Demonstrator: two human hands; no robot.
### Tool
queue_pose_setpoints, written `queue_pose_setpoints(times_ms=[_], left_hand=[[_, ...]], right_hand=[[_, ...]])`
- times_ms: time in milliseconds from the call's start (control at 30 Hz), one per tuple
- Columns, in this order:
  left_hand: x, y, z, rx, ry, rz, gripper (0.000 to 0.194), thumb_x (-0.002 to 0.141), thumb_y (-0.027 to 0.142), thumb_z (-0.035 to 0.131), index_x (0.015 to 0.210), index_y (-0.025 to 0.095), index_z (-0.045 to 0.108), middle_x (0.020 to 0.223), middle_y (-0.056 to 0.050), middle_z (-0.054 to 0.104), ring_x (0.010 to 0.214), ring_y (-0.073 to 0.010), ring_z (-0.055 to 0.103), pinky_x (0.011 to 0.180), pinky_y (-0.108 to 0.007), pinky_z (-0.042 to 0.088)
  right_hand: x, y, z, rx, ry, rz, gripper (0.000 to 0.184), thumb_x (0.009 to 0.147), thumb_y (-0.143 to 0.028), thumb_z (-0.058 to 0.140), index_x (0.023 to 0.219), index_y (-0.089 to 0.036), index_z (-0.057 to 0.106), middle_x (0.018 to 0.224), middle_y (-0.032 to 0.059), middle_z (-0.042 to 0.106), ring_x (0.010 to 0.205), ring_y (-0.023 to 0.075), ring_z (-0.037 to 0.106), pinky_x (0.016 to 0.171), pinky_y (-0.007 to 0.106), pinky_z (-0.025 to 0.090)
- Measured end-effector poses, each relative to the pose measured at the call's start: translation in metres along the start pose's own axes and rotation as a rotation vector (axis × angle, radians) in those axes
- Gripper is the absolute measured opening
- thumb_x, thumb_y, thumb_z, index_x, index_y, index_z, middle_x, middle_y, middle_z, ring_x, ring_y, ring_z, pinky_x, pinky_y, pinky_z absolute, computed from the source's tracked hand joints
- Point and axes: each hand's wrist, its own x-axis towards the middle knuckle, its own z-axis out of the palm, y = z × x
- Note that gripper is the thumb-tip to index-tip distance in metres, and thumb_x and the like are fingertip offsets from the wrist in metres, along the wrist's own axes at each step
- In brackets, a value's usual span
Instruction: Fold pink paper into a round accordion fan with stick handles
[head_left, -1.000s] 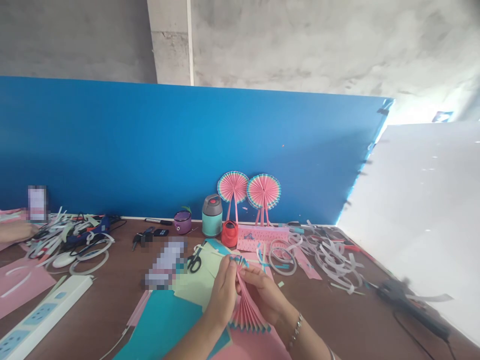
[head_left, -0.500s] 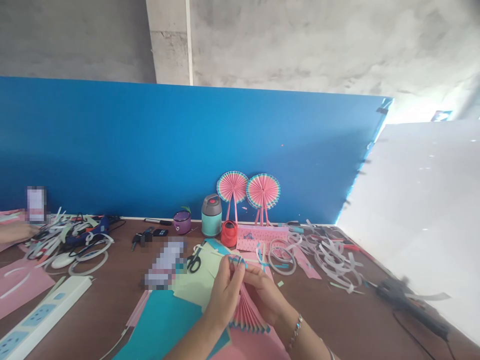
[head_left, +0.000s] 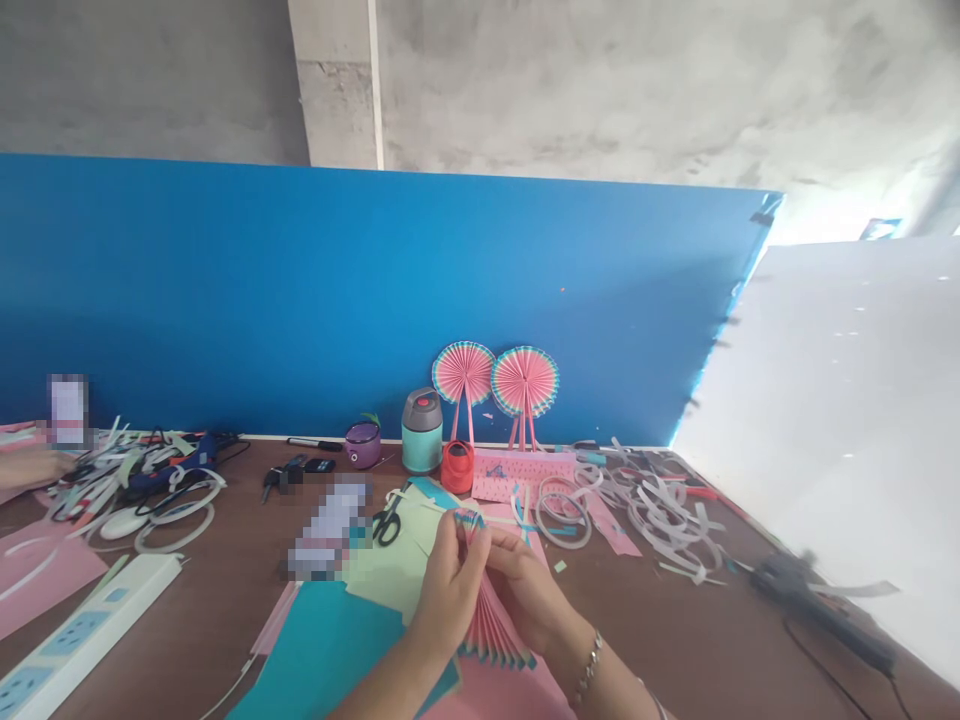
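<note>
A pleated pink paper fan (head_left: 499,630) with blue-green edges is held between both hands, its folds spreading toward me below the fingers. My left hand (head_left: 448,580) is closed on the fan's upper part, thumb against the pleats. From the right, my right hand (head_left: 529,585) grips the same folded paper, fingers bent around it. The far end of the fold sticks out just above the fingertips. Beneath the hands lie sheets of blue-green paper (head_left: 330,640), pale green paper (head_left: 382,575) and pink paper (head_left: 510,695).
Two round pink fans (head_left: 525,382) lean against the blue partition (head_left: 225,300). Nearby stand a teal flask (head_left: 422,445), a red container (head_left: 457,468) and a purple pot (head_left: 364,446). Scissors (head_left: 386,525), paper strips (head_left: 667,515), a power strip (head_left: 82,635) and another person's hand (head_left: 34,467) lie around.
Both hands keep their hold on the pleated fan, with only slight finger movement. The view has shifted a little.
</note>
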Motion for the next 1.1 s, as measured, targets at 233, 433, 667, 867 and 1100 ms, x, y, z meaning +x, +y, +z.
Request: queue_pose_setpoints(times_ms=[233, 433, 667, 867, 1100], left_hand=[[0.0, -0.001, 0.001, -0.037, 0.016, -0.018, 0.025, 0.084, 0.043, 0.051, 0.095, 0.021, 0.05, 0.078, 0.0, 0.052, 0.078, -0.017, 0.05, 0.079, -0.028, 0.041], [-0.001, 0.011, 0.001, -0.116, -0.03, -0.046, 0.022, 0.084, 0.041, 0.051, 0.09, 0.021, 0.05, 0.081, -0.001, 0.053, 0.084, -0.0178, 0.051, 0.083, -0.03, 0.042], [0.002, 0.015, -0.003, -0.452, -0.06, -0.227, 0.011, 0.083, 0.031, 0.047, 0.085, 0.021, 0.05, 0.069, 0.004, 0.045, 0.061, -0.0105, 0.046, 0.061, -0.021, 0.041], [0.004, 0.022, -0.003, -0.531, 0.028, -0.356, 0.015, 0.079, 0.037, 0.053, 0.085, 0.023, 0.053, 0.059, 0.005, 0.046, 0.055, -0.0108, 0.049, 0.057, -0.021, 0.043], [0.006, 0.002, -0.003, -0.504, 0.141, -0.445, 0.047, 0.076, 0.048, 0.059, 0.117, 0.026, 0.05, 0.102, -0.004, 0.064, 0.108, -0.0211, 0.056, 0.087, -0.027, 0.044]], right_hand=[[0.001, 0.004, -0.003, 0.017, 0.063, -0.014, 0.019, 0.061, -0.026, 0.08, 0.062, -0.013, 0.065, 0.058, 0.0013, 0.063, 0.063, 0.0169, 0.061, 0.07, 0.03, 0.046], [0.002, 0.003, -0.002, 0.038, 0.038, -0.01, 0.02, 0.061, -0.025, 0.08, 0.068, -0.012, 0.066, 0.056, 0.0009, 0.061, 0.058, 0.0148, 0.059, 0.066, 0.029, 0.045], [0.001, 0.0, -0.005, 0.021, 0.04, 0.017, 0.021, 0.061, -0.026, 0.079, 0.07, -0.012, 0.066, 0.056, 0.0, 0.06, 0.051, 0.0097, 0.053, 0.056, 0.022, 0.04], [0.003, -0.002, -0.009, 0.003, 0.073, -0.003, 0.023, 0.059, -0.025, 0.08, 0.073, -0.013, 0.067, 0.062, -0.0004, 0.061, 0.05, 0.0068, 0.051, 0.056, 0.02, 0.039], [0.005, 0.0, -0.009, 0.042, 0.075, -0.015, 0.024, 0.06, -0.024, 0.08, 0.076, -0.014, 0.066, 0.062, 0.0006, 0.062, 0.056, 0.0104, 0.055, 0.062, 0.023, 0.042]])
